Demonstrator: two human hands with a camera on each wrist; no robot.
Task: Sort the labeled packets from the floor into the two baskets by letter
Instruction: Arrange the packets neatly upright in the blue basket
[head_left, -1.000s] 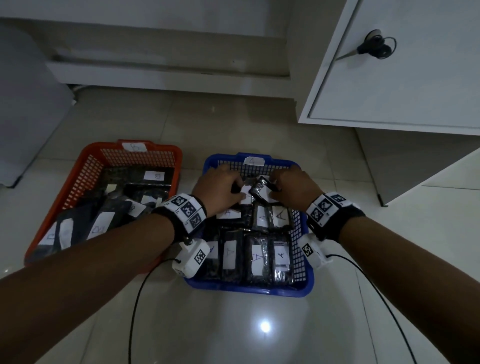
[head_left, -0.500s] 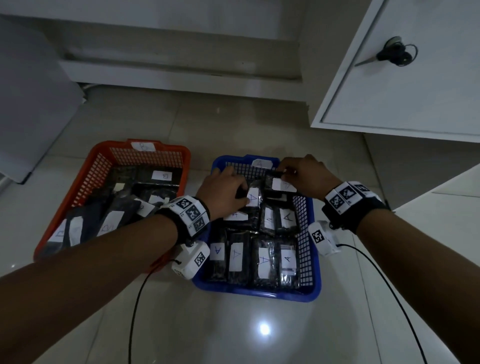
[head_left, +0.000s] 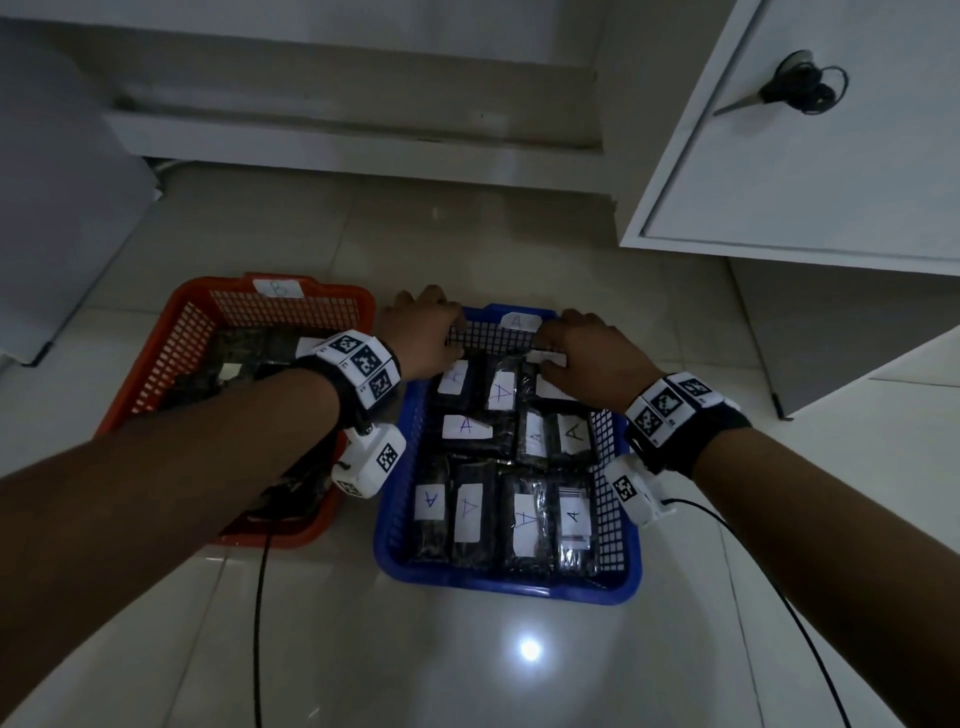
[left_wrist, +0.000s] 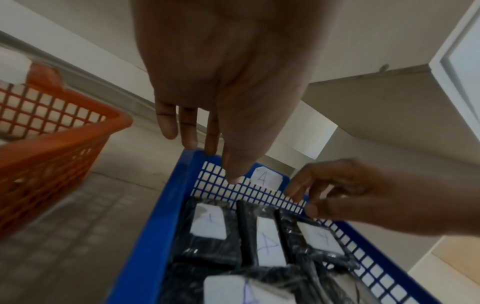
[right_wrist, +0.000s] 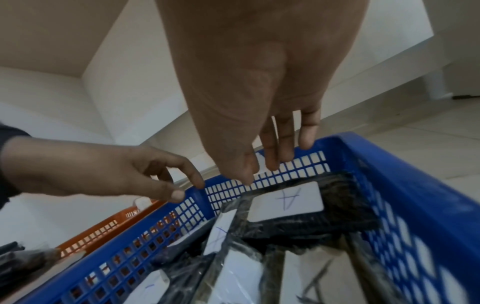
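Dim room. Glossy pale floor tiles (head_left: 467, 649) with thin grout lines; a single bright spot of reflected light (head_left: 530, 649) near the bottom centre. White cabinet door (head_left: 810, 171) at upper right, seemingly ajar, with a dark key and ring (head_left: 802, 88) in its lock. Low white ledge (head_left: 353, 135) running along the far wall. Pale grey panel (head_left: 62, 218) leaning in at far left.

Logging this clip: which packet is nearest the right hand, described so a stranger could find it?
Find the blue basket right of the orange one. In its far right corner lies a black packet, just under the right hand. Its white A label lies sideways, unlike its neighbours.
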